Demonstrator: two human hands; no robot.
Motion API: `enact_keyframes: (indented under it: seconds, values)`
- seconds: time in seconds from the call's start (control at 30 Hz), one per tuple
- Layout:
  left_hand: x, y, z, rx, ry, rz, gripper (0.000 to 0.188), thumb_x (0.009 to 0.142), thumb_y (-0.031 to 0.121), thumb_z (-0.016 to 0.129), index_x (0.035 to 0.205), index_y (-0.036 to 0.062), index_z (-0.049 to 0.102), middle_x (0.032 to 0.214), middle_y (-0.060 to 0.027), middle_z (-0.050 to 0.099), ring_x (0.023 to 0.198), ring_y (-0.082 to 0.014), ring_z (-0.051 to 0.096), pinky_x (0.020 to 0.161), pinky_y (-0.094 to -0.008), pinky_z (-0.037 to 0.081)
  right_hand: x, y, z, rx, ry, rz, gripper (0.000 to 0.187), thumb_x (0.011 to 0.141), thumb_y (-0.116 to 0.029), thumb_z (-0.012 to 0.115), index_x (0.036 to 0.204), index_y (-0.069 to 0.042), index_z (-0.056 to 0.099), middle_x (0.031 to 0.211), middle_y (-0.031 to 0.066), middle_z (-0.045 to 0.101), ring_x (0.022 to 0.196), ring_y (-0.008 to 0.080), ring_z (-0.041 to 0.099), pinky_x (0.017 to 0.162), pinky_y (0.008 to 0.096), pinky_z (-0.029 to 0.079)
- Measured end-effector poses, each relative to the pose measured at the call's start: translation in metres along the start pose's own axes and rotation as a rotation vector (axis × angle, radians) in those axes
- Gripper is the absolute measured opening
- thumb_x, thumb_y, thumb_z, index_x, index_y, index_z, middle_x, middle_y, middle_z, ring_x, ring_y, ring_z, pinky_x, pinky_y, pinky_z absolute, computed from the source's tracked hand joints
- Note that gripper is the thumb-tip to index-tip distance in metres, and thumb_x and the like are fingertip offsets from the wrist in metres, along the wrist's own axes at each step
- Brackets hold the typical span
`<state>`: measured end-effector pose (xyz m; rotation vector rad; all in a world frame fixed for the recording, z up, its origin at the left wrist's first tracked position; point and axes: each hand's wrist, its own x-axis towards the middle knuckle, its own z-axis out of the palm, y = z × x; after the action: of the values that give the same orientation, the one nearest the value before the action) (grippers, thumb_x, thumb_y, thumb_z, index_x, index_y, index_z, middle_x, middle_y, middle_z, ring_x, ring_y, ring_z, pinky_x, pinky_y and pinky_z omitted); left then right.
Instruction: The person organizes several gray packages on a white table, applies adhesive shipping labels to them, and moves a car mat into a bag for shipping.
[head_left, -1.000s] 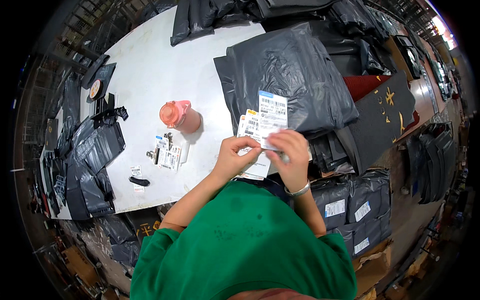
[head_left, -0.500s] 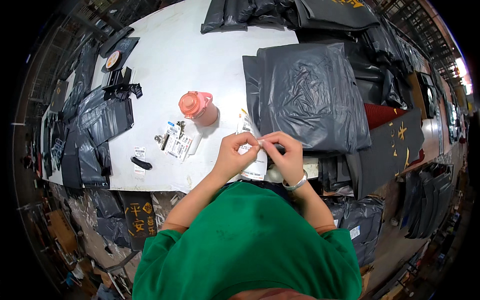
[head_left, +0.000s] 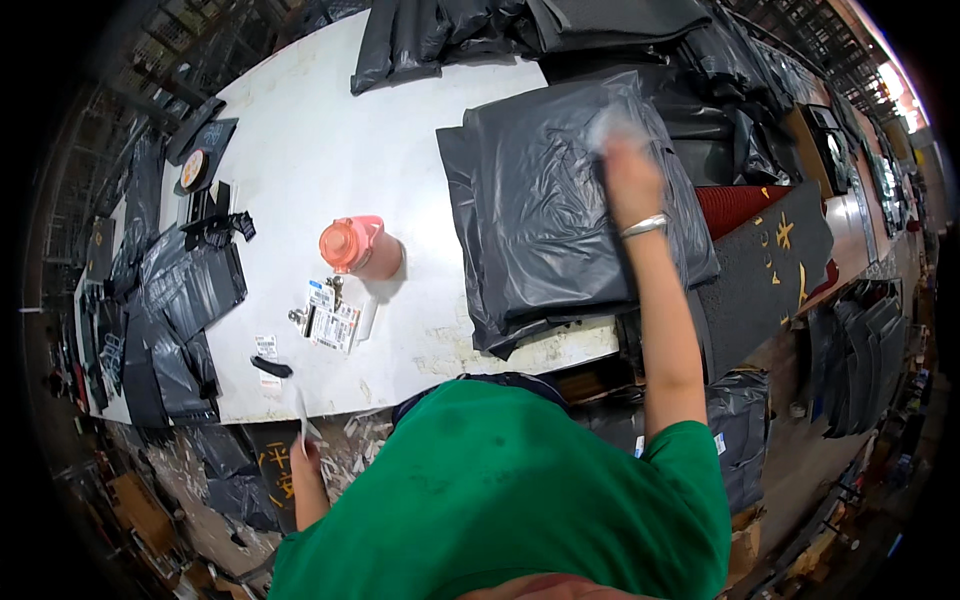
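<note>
the right hand's fingertips blur into a pale, sheet-like piece (head_left: pixel 617 128); i cannot tell whether they pinch it or press it flat. that right hand (head_left: pixel 635 180) is over the upper right part of a grey plastic mailer (head_left: pixel 540 220), which lies to the right of the pink lidded bottle (head_left: pixel 358 248). the left hand (head_left: pixel 303 458), below and left of the bottle, past the table's front edge, seems to pinch a thin white slip (head_left: pixel 302 412) between thumb and fingers.

the step in hand looks like putting the pale piece onto the mailer or smoothing it there. sticking it down well would call for a flat palm and even pressure, as the film is wrinkled.

the mailer is bulky and opaque, so its contents are hidden. the bottle's lid is on; i cannot tell what is inside. just below the bottle lie printed labels (head_left: pixel 335 325) with metal clips; farther below and left, a black curved tool (head_left: pixel 271 367) rests across another label. well right of the bottle, beyond the mailer, is a dark grey mat (head_left: pixel 755 275) with yellow characters, partly over a dark red ribbed mat (head_left: pixel 725 208).
</note>
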<state>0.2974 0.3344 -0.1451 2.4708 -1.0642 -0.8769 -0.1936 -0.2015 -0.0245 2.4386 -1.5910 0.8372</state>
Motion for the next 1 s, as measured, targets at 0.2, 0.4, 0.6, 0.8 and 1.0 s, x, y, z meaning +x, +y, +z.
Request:
enact_keyframes:
  seconds: [0.2,0.4,0.6,0.8,1.0]
  values:
    - [-0.043,-0.053,0.017,-0.342,0.346,0.027,0.028,0.081,0.014,0.05,0.104,-0.0025,0.051,0.089,-0.0119,0.058,0.08,-0.0242,0.056,0.071,-0.0311,0.044,0.005,-0.053,0.043,0.142,-0.311,-0.177,0.033,0.082,-0.026,0.048,0.099,0.002,0.054,0.112,0.0183,0.051,0.11,0.0301,0.045,0.093,0.0378,0.034]
    - [0.041,0.154,0.007,-1.185,-0.173,-0.202,0.034,0.08,0.014,0.052,0.111,0.0019,0.046,0.094,-0.0062,0.058,0.078,-0.0137,0.057,0.069,-0.0261,0.048,-0.001,-0.032,0.068,-0.338,-0.331,-0.032,0.061,0.083,-0.047,0.039,0.133,-0.013,0.027,0.14,0.0083,0.019,0.13,0.0244,0.015,0.101,0.0512,0.013]
    - [0.07,0.272,0.056,-1.176,-0.575,-0.061,0.04,0.076,-0.001,0.054,0.115,-0.0028,0.044,0.11,-0.0088,0.053,0.101,-0.0165,0.05,0.09,-0.0279,0.037,-0.06,-0.002,0.013,-0.113,-0.21,0.573,0.063,0.076,-0.049,0.051,0.119,-0.003,0.044,0.122,0.0207,0.042,0.112,0.0337,0.04,0.091,0.0462,0.032]
    - [0.175,0.394,0.136,-1.213,-0.922,0.198,0.032,0.076,0.01,0.059,0.106,0.0017,0.049,0.1,-0.0051,0.056,0.094,-0.0136,0.051,0.087,-0.0282,0.037,-0.007,-0.024,-0.015,0.188,-0.409,0.899,0.053,0.071,-0.05,0.059,0.096,-0.003,0.057,0.1,0.0151,0.058,0.091,0.028,0.057,0.073,0.0396,0.046]
    - [0.192,0.363,0.121,-0.751,-0.79,0.171,0.04,0.076,0.006,0.057,0.114,0.0048,0.045,0.107,-0.0048,0.053,0.097,-0.0172,0.051,0.083,-0.0303,0.042,-0.109,-0.07,0.02,0.277,0.038,0.738,0.03,0.079,-0.037,0.051,0.076,-0.008,0.059,0.075,0.0139,0.061,0.075,0.0322,0.059,0.064,0.0411,0.046]
